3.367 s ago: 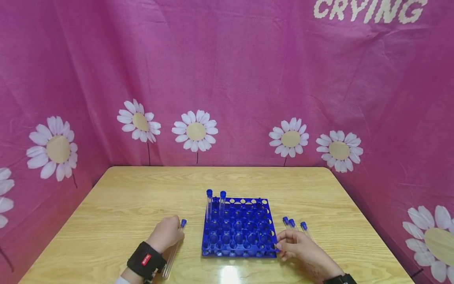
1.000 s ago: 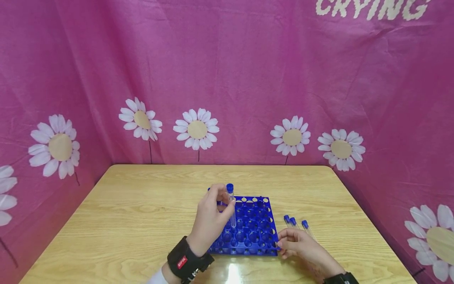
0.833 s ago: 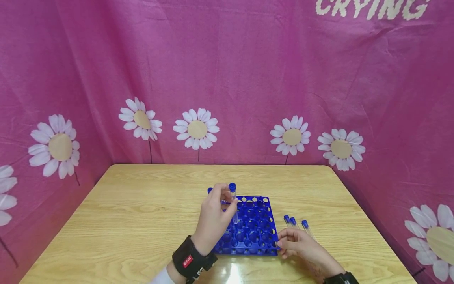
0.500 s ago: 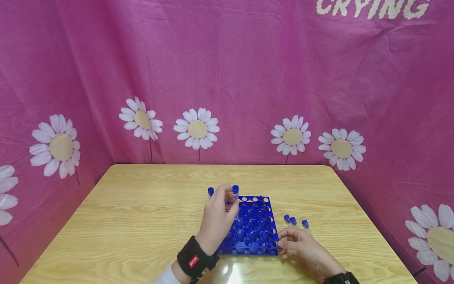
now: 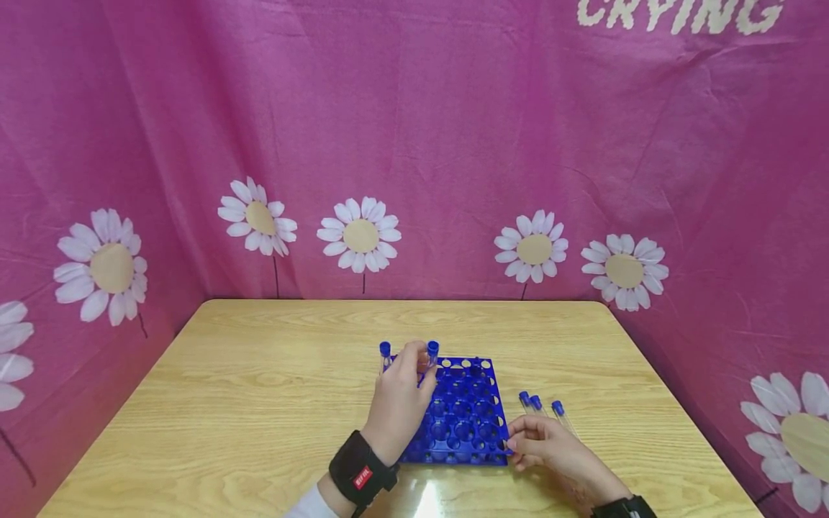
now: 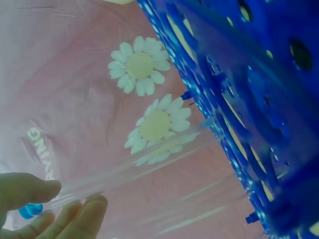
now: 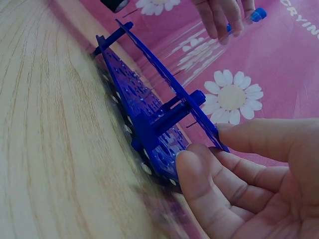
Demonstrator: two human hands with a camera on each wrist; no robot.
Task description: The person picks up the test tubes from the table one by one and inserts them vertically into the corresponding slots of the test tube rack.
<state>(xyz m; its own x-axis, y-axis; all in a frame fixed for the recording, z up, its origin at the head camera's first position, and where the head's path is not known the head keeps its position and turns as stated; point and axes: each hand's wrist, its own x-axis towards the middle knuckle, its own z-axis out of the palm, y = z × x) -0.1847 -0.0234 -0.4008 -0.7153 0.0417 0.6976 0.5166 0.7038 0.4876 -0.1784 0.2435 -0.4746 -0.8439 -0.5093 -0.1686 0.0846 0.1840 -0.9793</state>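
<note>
A clear test tube with a blue cap (image 5: 432,348) stands upright over the back part of the blue test tube rack (image 5: 463,430). My left hand (image 5: 396,406) pinches this test tube (image 6: 124,175) just below its cap, between thumb and fingers. In the left wrist view its lower end meets the rack's top plate; how deep it sits is unclear. Another capped tube (image 5: 385,350) is in the back left corner of the rack, and one more is mostly hidden by my left hand. My right hand (image 5: 550,447) pinches the rack's front right corner, thumb against fingers (image 7: 244,137).
Right of the rack, three blue-capped tubes (image 5: 558,409) lie on the wooden table (image 5: 272,374), partly behind my right hand. A pink curtain (image 5: 447,144) printed with daisies hangs around the table's back and sides.
My left hand took a tube from the table left of the rack, carried it over the rack and lowered it towards the back row. My right hand stays at the rack's corner.
</note>
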